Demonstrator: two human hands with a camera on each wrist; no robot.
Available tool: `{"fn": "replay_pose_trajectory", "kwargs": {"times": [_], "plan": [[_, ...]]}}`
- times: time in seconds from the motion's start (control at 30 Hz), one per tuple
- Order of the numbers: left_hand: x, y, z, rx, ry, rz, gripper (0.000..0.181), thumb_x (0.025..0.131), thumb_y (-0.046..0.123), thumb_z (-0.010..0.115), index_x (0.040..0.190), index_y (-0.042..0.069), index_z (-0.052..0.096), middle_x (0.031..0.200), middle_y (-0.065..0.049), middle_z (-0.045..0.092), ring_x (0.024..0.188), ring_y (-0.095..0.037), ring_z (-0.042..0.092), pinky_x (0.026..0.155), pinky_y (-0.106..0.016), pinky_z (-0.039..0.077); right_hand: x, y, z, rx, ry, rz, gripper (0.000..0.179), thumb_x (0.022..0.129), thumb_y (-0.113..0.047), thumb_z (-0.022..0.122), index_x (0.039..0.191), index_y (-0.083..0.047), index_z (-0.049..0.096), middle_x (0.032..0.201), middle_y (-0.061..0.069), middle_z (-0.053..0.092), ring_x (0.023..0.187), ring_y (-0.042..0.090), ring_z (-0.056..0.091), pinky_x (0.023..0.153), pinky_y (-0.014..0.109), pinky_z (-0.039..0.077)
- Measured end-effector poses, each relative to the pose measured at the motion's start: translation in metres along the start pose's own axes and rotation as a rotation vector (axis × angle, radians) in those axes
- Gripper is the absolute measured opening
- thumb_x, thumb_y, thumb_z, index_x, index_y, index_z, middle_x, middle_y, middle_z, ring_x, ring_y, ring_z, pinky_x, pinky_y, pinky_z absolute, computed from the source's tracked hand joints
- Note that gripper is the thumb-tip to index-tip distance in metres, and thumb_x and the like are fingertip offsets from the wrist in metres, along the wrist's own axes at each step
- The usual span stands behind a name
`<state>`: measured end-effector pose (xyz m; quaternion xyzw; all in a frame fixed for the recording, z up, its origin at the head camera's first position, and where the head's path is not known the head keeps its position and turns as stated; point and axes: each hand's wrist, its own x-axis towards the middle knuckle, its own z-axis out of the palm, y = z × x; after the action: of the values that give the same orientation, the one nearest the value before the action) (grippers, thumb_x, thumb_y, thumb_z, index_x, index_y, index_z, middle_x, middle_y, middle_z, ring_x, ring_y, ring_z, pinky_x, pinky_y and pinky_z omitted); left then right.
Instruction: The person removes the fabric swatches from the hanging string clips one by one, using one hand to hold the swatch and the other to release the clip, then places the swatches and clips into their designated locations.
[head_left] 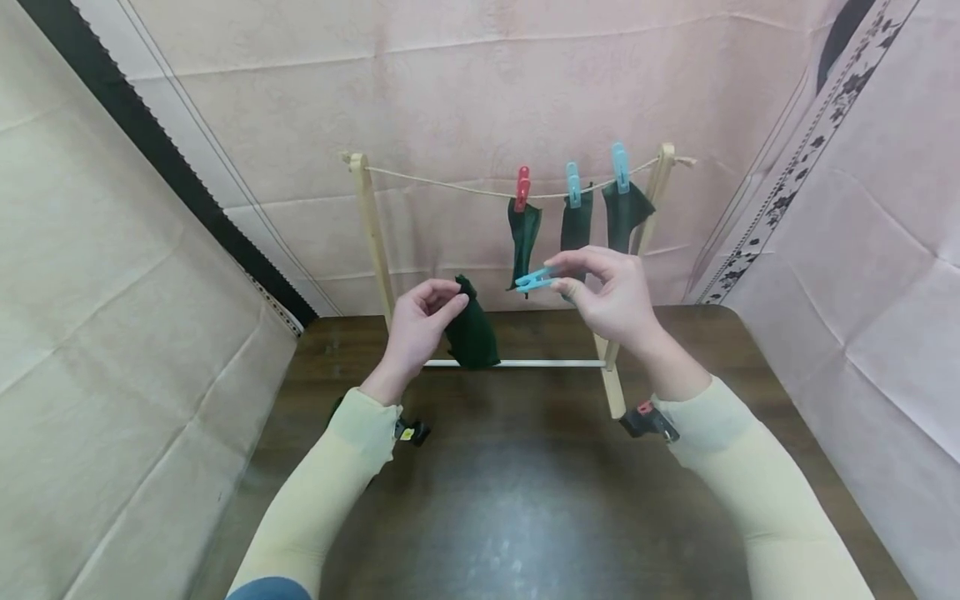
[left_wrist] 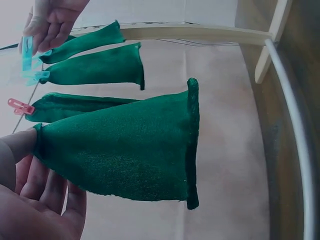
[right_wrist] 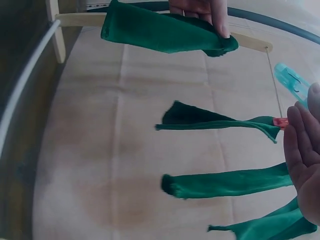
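My left hand (head_left: 424,323) pinches the top edge of a green cloth piece (head_left: 472,333), which hangs down in front of the rack's white crossbar. In the left wrist view this cloth (left_wrist: 125,150) spreads wide, with a thick hem at its lower end. My right hand (head_left: 611,292) pinches a light blue clothespin (head_left: 534,280) between thumb and fingers. Behind the hands, a string line (head_left: 450,185) carries more green cloths: one cloth (head_left: 524,237) under a red clothespin (head_left: 522,187), and two others (head_left: 576,223) under blue clothespins (head_left: 573,185) toward the right post.
A wooden post (head_left: 371,233) holds the line at the left and another post (head_left: 660,187) at the right. A white rod (head_left: 551,363) joins them low down. The rack stands on a dark wooden table (head_left: 517,483), with pale fabric (head_left: 300,100) behind and at both sides.
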<state>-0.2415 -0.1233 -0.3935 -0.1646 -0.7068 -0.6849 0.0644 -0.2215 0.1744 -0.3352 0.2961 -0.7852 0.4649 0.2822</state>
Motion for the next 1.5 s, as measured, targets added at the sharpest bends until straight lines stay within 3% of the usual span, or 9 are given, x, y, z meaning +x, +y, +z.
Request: {"fn": "replay_pose_trajectory", "kwargs": {"times": [0.2,0.33,0.43,0.7,1.03,1.3,1.5], "plan": [[-0.016,-0.019,-0.011,0.073,-0.028,-0.048,0.022,0.102,0.019,0.078,0.117,0.003,0.075,0.11,-0.008,0.076,0.102,-0.023,0.069,0.091,-0.029,0.056,-0.022,0.013,0.009,0.055,-0.002,0.071,0.025,0.089,0.002,0.086,0.112,-0.008,0.082,0.104,0.003,0.081,0.091,0.012,0.07,0.076,0.02,0.052],[-0.032,-0.033,-0.019,0.121,-0.029,-0.099,0.022,0.102,0.021,0.077,0.117,0.004,0.074,0.111,-0.009,0.075,0.102,-0.024,0.068,0.091,-0.027,0.055,-0.039,0.024,0.016,0.075,-0.023,0.129,0.028,0.088,0.003,0.086,0.114,-0.006,0.081,0.107,0.006,0.08,0.095,0.015,0.072,0.082,0.024,0.059],[-0.044,-0.045,-0.024,0.139,-0.038,-0.14,0.024,0.103,0.022,0.076,0.118,0.004,0.074,0.114,-0.011,0.075,0.104,-0.024,0.069,0.093,-0.028,0.055,-0.05,0.03,0.022,0.085,-0.033,0.16,0.029,0.088,0.001,0.087,0.115,-0.007,0.081,0.107,0.006,0.08,0.094,0.018,0.071,0.079,0.023,0.057],[-0.067,-0.064,-0.04,0.177,-0.096,-0.207,0.02,0.105,0.019,0.073,0.117,0.004,0.072,0.129,-0.01,0.073,0.114,-0.024,0.071,0.101,-0.031,0.055,-0.077,0.036,0.035,0.08,-0.053,0.185,0.027,0.09,-0.005,0.087,0.115,-0.012,0.081,0.106,-0.001,0.08,0.096,0.021,0.073,0.088,0.024,0.057],[-0.11,-0.092,-0.059,0.194,-0.209,-0.314,0.021,0.106,0.017,0.07,0.119,0.002,0.062,0.12,-0.012,0.075,0.107,-0.021,0.072,0.093,-0.024,0.054,-0.102,0.042,0.037,0.052,-0.096,0.29,0.026,0.092,-0.012,0.087,0.117,-0.016,0.081,0.106,-0.002,0.08,0.097,0.026,0.066,0.081,0.033,0.052],[-0.127,-0.107,-0.077,0.198,-0.21,-0.347,0.022,0.107,0.02,0.069,0.118,0.003,0.061,0.112,-0.012,0.074,0.097,-0.024,0.067,0.09,-0.028,0.053,-0.106,0.036,0.042,0.073,-0.12,0.349,0.027,0.092,-0.006,0.086,0.118,-0.011,0.08,0.106,0.004,0.079,0.09,0.019,0.072,0.078,0.025,0.059],[-0.129,-0.134,-0.103,0.282,-0.125,-0.382,0.022,0.107,0.02,0.07,0.118,0.003,0.062,0.111,-0.013,0.073,0.092,-0.021,0.067,0.079,-0.032,0.055,-0.104,0.031,0.045,0.099,-0.115,0.364,0.027,0.09,0.004,0.083,0.116,-0.002,0.078,0.104,0.013,0.078,0.09,0.023,0.073,0.081,0.024,0.059]]}}
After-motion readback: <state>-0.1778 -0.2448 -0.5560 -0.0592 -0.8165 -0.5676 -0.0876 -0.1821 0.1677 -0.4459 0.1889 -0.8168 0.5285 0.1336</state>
